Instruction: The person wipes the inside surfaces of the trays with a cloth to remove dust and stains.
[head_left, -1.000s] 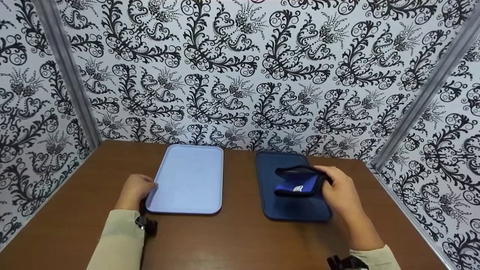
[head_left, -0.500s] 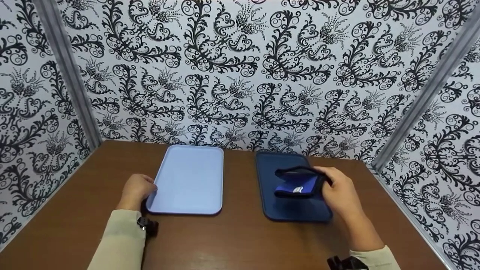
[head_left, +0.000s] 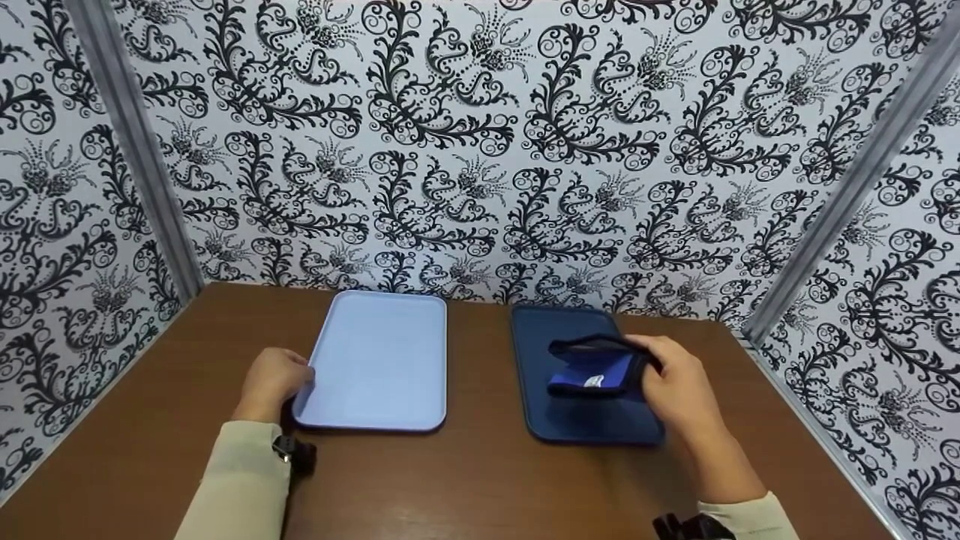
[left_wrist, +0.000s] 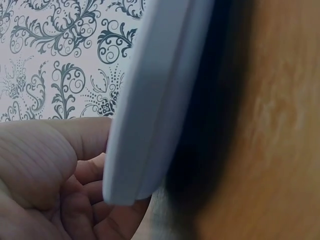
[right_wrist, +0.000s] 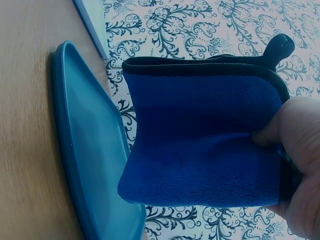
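While the person's right hand grips a folded blue cloth by its edge, thumb pressed to the fabric, the left hand pinches the near-left side of a light blue tray. The cloth, edged in black trim and bearing a small white mark, hangs above a dark blue tray, its layers parted at the open end and its lower fold apart from the tray's surface. Beneath the left hand, the close-up is dark and blurred, so whether that side of the light tray is raised from the brown table is hard to say. The two trays lie side by side, a strip of wood between them, with both far ends near a wall patterned in black scrolls.

By the look of it, the work is partway along: the cloth is off the surface and in hand, but it is neither set down nor spread out, and the right hand has not let go. Nothing lies on the light tray, and the left hand has yet to release its rim.
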